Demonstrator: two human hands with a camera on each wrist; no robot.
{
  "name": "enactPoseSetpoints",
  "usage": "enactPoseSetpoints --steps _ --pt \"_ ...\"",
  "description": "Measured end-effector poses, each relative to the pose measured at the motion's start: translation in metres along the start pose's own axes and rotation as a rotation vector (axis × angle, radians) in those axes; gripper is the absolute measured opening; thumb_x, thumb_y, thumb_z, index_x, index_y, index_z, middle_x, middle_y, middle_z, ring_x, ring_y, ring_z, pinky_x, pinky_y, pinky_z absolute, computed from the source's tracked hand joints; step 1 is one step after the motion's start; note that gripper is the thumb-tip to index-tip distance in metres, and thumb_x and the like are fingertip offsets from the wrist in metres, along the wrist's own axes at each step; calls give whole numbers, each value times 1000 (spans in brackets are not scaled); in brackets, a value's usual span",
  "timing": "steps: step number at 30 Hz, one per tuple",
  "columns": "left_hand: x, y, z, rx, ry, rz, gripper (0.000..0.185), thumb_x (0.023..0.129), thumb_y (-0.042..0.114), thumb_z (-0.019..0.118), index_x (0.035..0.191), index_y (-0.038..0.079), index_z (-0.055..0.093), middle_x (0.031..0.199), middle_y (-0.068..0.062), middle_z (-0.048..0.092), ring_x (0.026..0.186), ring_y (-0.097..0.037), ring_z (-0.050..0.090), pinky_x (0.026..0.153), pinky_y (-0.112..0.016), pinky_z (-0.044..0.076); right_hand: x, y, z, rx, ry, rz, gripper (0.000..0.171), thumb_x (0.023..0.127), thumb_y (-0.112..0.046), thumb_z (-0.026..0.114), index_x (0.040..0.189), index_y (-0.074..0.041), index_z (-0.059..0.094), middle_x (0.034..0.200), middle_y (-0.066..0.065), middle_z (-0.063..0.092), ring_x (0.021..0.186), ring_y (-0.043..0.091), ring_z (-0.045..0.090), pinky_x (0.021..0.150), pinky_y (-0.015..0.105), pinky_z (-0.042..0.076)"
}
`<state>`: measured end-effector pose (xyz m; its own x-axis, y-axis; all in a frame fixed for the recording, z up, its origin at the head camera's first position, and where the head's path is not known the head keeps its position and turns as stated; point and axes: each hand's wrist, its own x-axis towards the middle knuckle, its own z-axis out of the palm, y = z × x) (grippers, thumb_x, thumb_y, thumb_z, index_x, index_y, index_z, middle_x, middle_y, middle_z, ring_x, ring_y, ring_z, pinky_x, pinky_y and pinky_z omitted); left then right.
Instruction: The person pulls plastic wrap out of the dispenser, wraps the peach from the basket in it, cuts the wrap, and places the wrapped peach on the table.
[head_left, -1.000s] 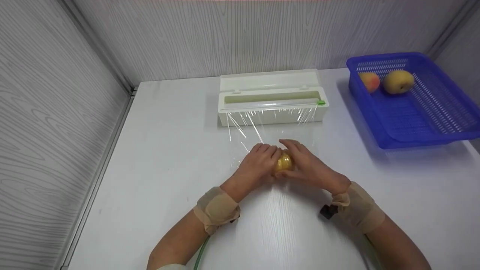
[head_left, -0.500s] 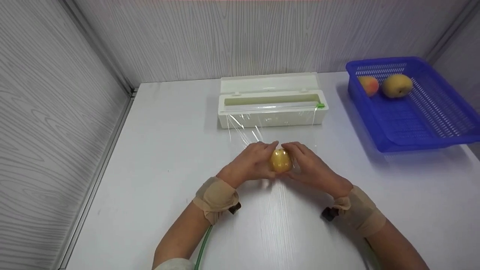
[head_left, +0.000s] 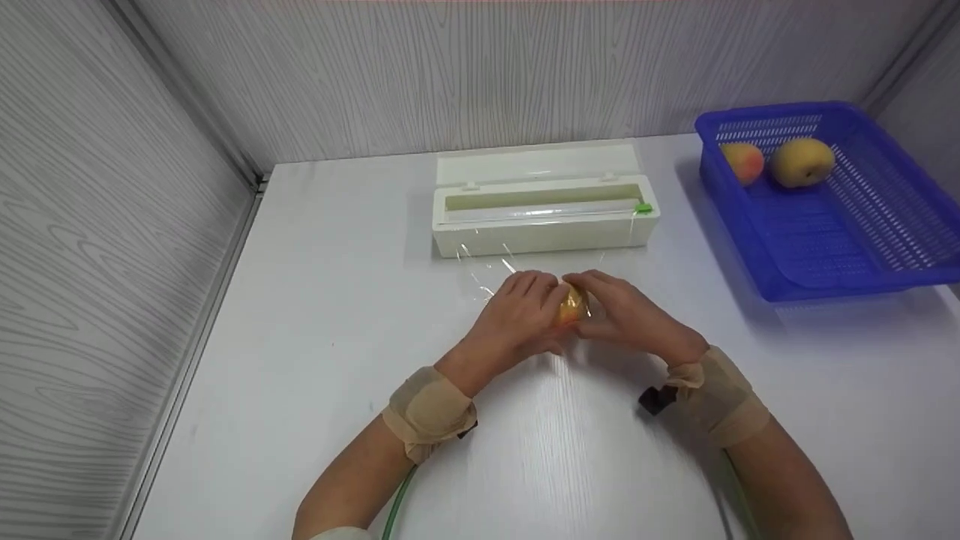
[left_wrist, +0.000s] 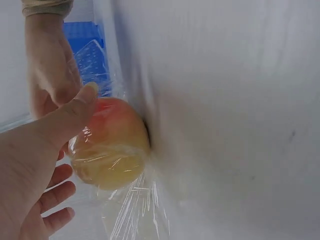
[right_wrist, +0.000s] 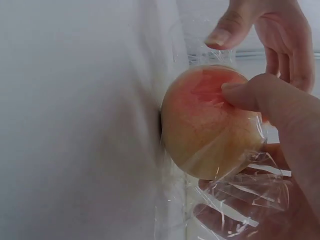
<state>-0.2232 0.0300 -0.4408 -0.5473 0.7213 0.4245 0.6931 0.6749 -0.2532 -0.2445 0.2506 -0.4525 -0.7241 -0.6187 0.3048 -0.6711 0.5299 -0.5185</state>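
Observation:
A yellow-red peach (head_left: 570,306) wrapped in cling film lies on the white table (head_left: 337,337) in the middle. My left hand (head_left: 525,304) cups it from the left, thumb (left_wrist: 67,116) on top. My right hand (head_left: 611,304) grips it from the right, thumb (right_wrist: 260,97) pressed on its red side. In the wrist views the peach (left_wrist: 110,150) (right_wrist: 210,122) touches the tabletop, and loose film (left_wrist: 135,210) (right_wrist: 240,200) bunches under it. A crumpled tail of film (head_left: 487,270) lies between the hands and the white film dispenser box (head_left: 544,217), whose lid is open.
A blue plastic basket (head_left: 847,240) stands at the back right with two more fruits, a reddish one (head_left: 744,161) and a yellow one (head_left: 804,161). Grey panel walls close the table at the back and left. Both wrists wear tan straps with cables.
The film that stretched taut from the dispenser to the hands now lies slack and crumpled near the hands. Both hands have turned the peach and shifted slightly toward the box.

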Motion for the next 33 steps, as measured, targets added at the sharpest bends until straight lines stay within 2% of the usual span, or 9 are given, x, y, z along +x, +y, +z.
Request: enactPoseSetpoints --steps 4,8,13,18,21,24,27,30,33 --pt "5 3 7 16 -24 -38 85 63 61 83 124 10 52 118 -3 58 113 -21 57 100 -32 47 6 5 -6 45 -56 97 60 81 -14 73 135 2 55 122 15 67 103 25 63 88 43 53" --pt "13 2 13 -14 -52 -68 83 66 52 87 127 10 51 121 -3 58 115 -20 57 100 -32 47 12 12 -9 96 -100 219 53 87 -20 67 136 -3 55 120 11 68 99 22 61 87 39 51" --pt "28 -2 18 -92 -90 -108 72 72 44 86 126 10 53 120 -4 59 118 -21 58 102 -35 47 13 18 -9 117 -109 332 56 97 -38 58 145 -11 45 105 11 68 88 23 60 80 39 48" --pt "39 -9 18 -234 -190 -173 63 81 40 80 130 12 53 127 -5 58 122 -23 57 105 -39 46 9 19 -4 166 -58 341 55 100 -38 54 146 -11 39 128 16 59 112 29 57 99 49 46" --pt "42 -14 19 -308 -225 -214 64 80 40 80 132 12 54 129 -6 58 121 -25 57 105 -41 46 9 18 -2 148 8 308 56 97 -32 62 144 -8 41 139 16 48 124 31 49 107 52 40" --pt "40 -19 23 -378 -214 -253 65 79 38 80 132 11 55 128 -8 61 118 -27 59 103 -42 47 9 19 2 129 37 259 63 89 -24 73 143 -8 43 137 15 47 124 29 49 106 50 42" --pt "35 -23 27 -482 -203 -302 73 78 35 81 138 8 51 132 -10 61 122 -28 58 105 -43 45 8 25 7 182 24 224 71 84 -18 77 145 -9 42 140 12 49 128 27 49 108 48 42" --pt "31 -25 32 -574 -168 -339 80 77 36 82 141 4 47 135 -13 60 125 -29 57 107 -43 44 8 32 11 267 12 245 77 85 -22 78 150 -11 37 144 11 48 130 27 48 108 49 42" --pt "31 -25 35 -591 -142 -338 80 78 38 82 140 2 46 134 -14 60 124 -29 58 107 -43 45 6 38 11 344 23 302 79 87 -27 77 152 -13 34 147 11 46 133 28 46 109 51 39"
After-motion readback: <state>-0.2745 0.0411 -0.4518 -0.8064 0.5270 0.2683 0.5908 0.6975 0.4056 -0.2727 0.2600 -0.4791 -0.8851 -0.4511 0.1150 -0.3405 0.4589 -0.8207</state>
